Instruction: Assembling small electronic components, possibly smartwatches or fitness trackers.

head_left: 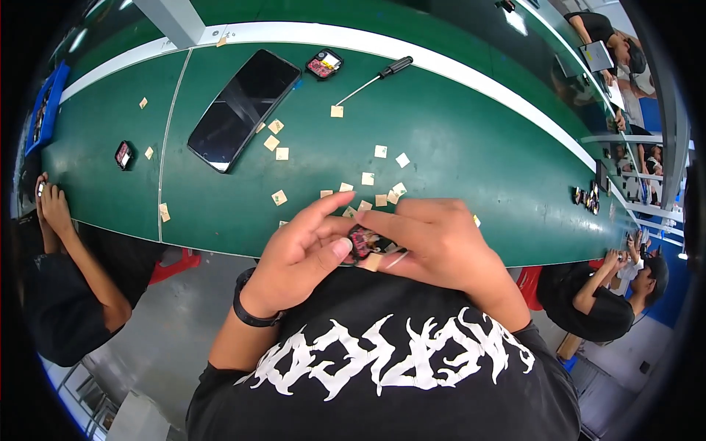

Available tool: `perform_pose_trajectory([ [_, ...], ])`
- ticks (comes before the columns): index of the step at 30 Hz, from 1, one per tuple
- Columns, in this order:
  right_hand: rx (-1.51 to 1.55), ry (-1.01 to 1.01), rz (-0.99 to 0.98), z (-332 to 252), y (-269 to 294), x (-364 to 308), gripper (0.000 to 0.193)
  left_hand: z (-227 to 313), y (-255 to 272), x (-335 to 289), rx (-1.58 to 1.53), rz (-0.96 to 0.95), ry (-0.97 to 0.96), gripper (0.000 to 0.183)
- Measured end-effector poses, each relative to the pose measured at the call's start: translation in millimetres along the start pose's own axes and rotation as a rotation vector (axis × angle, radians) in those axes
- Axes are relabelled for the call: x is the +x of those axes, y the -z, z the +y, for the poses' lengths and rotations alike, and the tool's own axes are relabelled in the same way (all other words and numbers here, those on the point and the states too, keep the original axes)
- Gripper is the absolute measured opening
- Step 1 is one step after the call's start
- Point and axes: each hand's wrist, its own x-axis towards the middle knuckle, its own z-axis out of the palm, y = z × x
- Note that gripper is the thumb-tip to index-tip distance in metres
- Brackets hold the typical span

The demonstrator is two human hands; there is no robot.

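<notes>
My left hand [298,257], with a black band on its wrist, grips a small black electronic device [362,244] between thumb and fingers. A red circuit board and some wires show in its open casing. My right hand [441,239] closes on the device's right side, its fingers bent and their tips partly hidden. Against the device's lower edge, by the right fingers, is a tan square pad [373,262]. A thin pale strip [398,259] shows beside that hand. Both hands are at the near edge of the green table [471,176], close to my shirt.
Tan square pads [368,178] lie scattered beyond my hands. Farther off are a black smartphone [246,110], a screwdriver [375,79] and another opened device [324,65]. One more device [124,154] lies left. Co-workers sit on both sides; a blue tray [48,110] stands far left.
</notes>
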Motion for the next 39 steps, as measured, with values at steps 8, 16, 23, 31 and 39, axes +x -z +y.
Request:
perform_pose_trajectory([
  [8, 0.103, -0.135, 0.003, 6, -24, 3, 0.044, -2, 6, 4, 0.064, 0.033, 0.036, 0.046],
  [16, 0.12, -0.192, 0.136, 4, -22, -3, 0.038, -7, -7, 13, 0.042, 0.119, 0.035, 0.038],
  [23, 0.322, -0.182, 0.122, 16, -23, -16, 0.023, -12, -12, 18, 0.188, 0.265, -0.112, 0.036],
  [31, 0.509, -0.556, 0.08, 8, -20, -11, 0.036, -29, -10, 13, 0.471, 0.255, -0.212, 0.031],
  [39, 0.538, -0.796, -0.045, 4, -24, -12, 0.056, -33, -16, 13, 0.636, 0.304, -0.323, 0.024],
])
